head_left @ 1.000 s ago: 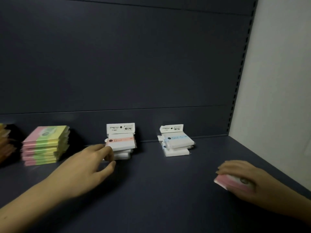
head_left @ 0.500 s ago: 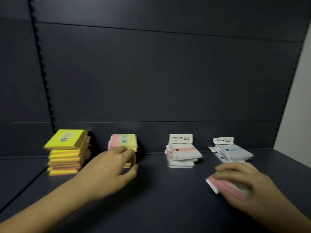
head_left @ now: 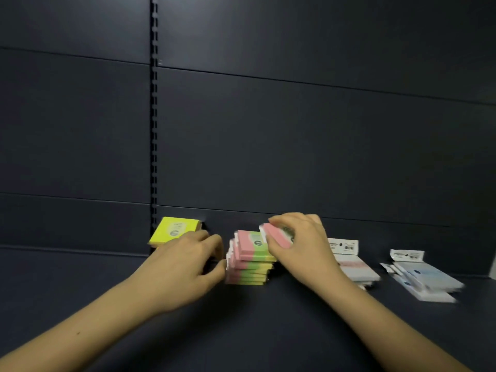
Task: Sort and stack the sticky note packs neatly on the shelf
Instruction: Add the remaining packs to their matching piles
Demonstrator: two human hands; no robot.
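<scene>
A stack of pink-and-green sticky note packs [head_left: 249, 260] stands mid-shelf against the back wall. My right hand [head_left: 300, 248] is shut on one pink pack [head_left: 276, 233], held tilted just above the stack's right top edge. My left hand [head_left: 185, 264] holds nothing, its fingers curled and apart, with the fingertips at the stack's left side. Behind that hand a yellow stack [head_left: 174, 229] is partly hidden. To the right lie a pile of white packs with a pink stripe [head_left: 354, 267] and a pile of white packs with blue print [head_left: 426, 280].
The dark shelf board [head_left: 268, 331] runs across the view, with a dark back panel [head_left: 295, 143] behind it. A slotted upright [head_left: 154, 116] divides the panel. A sliver of pale side wall [head_left: 493, 267] shows at the far right.
My view swung left. My right hand lifted the pink pack from the shelf's right front up to the top of the pink-and-green stack. My left hand moved left along the stacks to that stack's left side.
</scene>
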